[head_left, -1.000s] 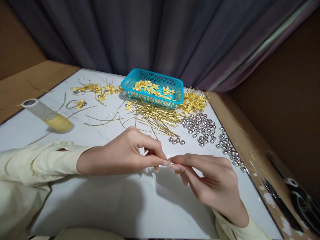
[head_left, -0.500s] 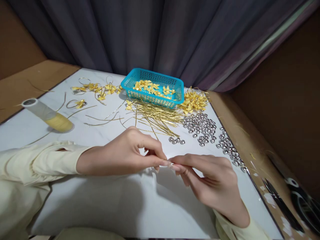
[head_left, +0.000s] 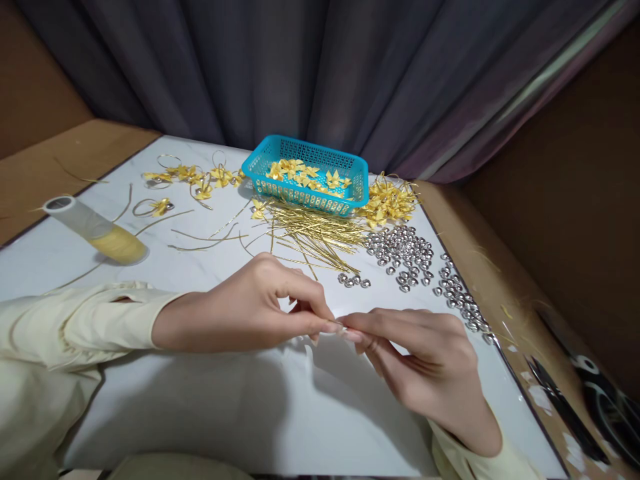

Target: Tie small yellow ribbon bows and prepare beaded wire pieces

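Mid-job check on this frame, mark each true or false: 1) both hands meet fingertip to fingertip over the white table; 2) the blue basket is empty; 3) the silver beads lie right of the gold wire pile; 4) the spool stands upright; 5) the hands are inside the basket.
1) True: left hand and right hand pinch together at the fingertips above the table; what they pinch is too small to tell.
2) False: the blue basket holds yellow bows.
3) True: silver beads lie right of the gold wire pile.
4) False: the spool lies on its side.
5) False: they are well in front of it.
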Demonstrator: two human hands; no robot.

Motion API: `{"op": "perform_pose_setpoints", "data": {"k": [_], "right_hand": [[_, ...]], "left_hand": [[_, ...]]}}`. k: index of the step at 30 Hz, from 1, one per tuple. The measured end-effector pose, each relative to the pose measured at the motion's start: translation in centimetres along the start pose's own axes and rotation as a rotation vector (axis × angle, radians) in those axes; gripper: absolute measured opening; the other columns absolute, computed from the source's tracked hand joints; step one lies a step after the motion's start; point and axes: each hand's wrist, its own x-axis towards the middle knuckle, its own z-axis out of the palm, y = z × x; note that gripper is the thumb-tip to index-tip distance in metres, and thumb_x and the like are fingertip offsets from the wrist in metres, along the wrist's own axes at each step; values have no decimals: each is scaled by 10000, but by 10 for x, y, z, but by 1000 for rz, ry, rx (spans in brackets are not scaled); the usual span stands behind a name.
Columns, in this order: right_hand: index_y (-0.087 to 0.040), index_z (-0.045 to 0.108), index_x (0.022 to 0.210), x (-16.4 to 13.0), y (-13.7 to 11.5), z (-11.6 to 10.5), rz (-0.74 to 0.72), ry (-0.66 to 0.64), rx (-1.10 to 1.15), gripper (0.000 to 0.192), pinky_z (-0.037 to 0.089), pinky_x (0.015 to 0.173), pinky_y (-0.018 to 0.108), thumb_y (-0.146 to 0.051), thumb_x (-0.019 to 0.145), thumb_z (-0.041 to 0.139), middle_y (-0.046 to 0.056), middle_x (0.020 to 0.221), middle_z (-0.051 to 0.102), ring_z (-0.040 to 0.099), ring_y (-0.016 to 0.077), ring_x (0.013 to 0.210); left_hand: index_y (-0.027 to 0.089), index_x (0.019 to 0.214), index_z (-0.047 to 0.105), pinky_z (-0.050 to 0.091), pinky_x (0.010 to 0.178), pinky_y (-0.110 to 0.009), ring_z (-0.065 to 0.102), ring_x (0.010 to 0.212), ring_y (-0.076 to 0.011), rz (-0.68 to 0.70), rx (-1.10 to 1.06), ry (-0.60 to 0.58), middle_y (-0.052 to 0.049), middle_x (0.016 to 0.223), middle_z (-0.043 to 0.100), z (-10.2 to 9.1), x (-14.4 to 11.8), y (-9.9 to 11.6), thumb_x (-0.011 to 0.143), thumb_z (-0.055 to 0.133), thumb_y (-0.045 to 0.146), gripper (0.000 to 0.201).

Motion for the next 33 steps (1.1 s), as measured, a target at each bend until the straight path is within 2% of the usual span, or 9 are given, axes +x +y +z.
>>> {"op": "perform_pose_setpoints", "data": {"k": [8, 17, 33], "right_hand": [[-159, 691, 823, 0, 1, 1, -3, 15, 16, 223, 420, 428, 174, -8, 799, 530, -5, 530, 624, 565, 87, 429], [-167, 687, 831, -2, 1, 1, 9, 25, 23, 217, 425, 426, 177, -27, 812, 522, 2, 547, 649, 560, 89, 423], [-156, 691, 815, -2, 0, 1, 19, 41, 27, 194, 423, 432, 179, -13, 799, 560, -3, 552, 641, 549, 83, 427]], "left_hand": [[97, 758, 740, 423, 541, -121, 586, 558, -72, 0, -2, 0, -18, 618, 686, 0, -1, 1, 819, 639, 152, 131], [143, 748, 738, 418, 545, -117, 575, 560, -65, -29, 2, 3, 6, 618, 685, -1, 0, 1, 822, 638, 182, 130], [85, 765, 743, 419, 542, -121, 582, 552, -70, 16, 16, 6, -17, 611, 680, -1, -1, 2, 817, 643, 130, 121]]}}
